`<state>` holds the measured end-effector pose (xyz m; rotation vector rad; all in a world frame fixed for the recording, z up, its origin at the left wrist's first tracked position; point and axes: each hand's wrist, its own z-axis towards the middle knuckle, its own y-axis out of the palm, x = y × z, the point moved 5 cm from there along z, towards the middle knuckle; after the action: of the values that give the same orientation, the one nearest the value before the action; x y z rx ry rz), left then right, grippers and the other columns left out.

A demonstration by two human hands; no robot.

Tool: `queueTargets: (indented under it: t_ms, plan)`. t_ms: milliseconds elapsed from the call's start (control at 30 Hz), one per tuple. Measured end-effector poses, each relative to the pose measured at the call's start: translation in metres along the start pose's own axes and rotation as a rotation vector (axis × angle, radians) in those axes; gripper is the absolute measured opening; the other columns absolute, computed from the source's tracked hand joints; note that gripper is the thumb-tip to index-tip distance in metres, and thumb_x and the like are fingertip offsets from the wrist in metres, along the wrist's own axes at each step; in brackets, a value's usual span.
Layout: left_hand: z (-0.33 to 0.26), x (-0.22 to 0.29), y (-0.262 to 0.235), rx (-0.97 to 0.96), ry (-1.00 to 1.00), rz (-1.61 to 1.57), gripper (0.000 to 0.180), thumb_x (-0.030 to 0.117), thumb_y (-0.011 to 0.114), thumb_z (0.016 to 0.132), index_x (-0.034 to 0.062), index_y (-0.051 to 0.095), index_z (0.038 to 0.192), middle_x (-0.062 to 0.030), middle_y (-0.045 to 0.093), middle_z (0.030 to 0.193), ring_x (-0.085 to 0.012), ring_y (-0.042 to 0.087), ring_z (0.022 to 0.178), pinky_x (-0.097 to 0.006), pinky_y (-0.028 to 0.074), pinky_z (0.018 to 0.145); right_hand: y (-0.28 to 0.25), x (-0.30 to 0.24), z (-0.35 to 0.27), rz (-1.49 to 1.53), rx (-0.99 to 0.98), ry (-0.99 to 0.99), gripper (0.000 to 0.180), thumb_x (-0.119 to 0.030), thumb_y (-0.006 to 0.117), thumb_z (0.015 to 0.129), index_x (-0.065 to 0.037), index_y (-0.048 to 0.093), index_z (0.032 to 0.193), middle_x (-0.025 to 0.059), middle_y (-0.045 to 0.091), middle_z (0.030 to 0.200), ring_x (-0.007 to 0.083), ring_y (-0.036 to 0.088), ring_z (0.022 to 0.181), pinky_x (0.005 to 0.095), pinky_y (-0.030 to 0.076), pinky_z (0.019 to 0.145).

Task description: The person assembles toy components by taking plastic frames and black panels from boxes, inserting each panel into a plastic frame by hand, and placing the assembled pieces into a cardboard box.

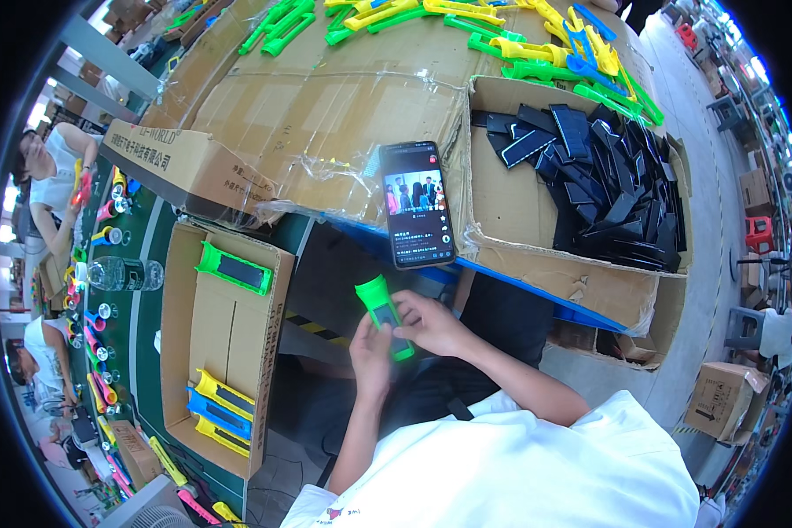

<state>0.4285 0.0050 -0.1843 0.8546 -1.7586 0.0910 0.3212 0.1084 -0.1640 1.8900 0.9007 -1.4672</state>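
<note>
Both my hands hold a green plastic casing with a flared end, above my lap. A dark panel sits in its long opening. My left hand grips it from the left, thumb on the panel. Against the panel's right side, my right hand presses with its fingers closed. To the left, a shallow cardboard box contains a green casing, yellow casings and a blue casing, all with dark panels. At the right, a cardboard tray holds a heap of glossy black panels.
A lit phone leans at the near edge of a taped cardboard surface. Green, yellow and blue casings lie along its far side. A clear bottle rests on the green bench at left, where other people sit.
</note>
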Motion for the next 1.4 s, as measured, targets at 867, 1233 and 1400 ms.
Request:
queueTargets:
  t_ms: [867, 1233, 1400]
  plan:
    - [-0.005, 0.008, 0.032, 0.135, 0.190, 0.279, 0.031, 0.003, 0.057, 0.102, -0.0080, 0.061, 0.132, -0.0069, 0.070, 0.105, -0.0094, 0.064, 0.090, -0.024, 0.051, 0.078, -0.018, 0.007, -0.002, -0.064, 0.170, -0.032, 0.030, -0.024, 0.065, 0.102, -0.003, 0.048, 0.116, 0.0123, 0.067, 0.088, 0.0206, 0.069, 0.073, 0.0375, 0.053, 0.063]
    - [0.004, -0.019, 0.027, -0.122, -0.014, -0.087, 0.031, 0.012, 0.045, 0.110, -0.0043, 0.061, 0.132, -0.0083, 0.068, 0.116, -0.0114, 0.064, 0.102, -0.027, 0.050, 0.090, -0.015, 0.000, -0.006, -0.111, 0.177, -0.066, 0.035, -0.023, 0.068, 0.100, -0.006, 0.049, 0.123, 0.0027, 0.064, 0.081, 0.0064, 0.059, 0.071, 0.0273, 0.047, 0.061]
    - [0.005, -0.025, 0.028, -0.046, -0.106, -0.148, 0.032, 0.012, 0.041, 0.112, -0.0038, 0.059, 0.133, -0.0104, 0.067, 0.121, -0.0147, 0.065, 0.105, -0.030, 0.051, 0.093, -0.012, -0.003, -0.009, -0.280, 0.291, -0.098, 0.040, -0.031, 0.071, 0.098, -0.005, 0.049, 0.118, 0.0101, 0.065, 0.073, 0.0141, 0.061, 0.062, 0.0346, 0.045, 0.055]
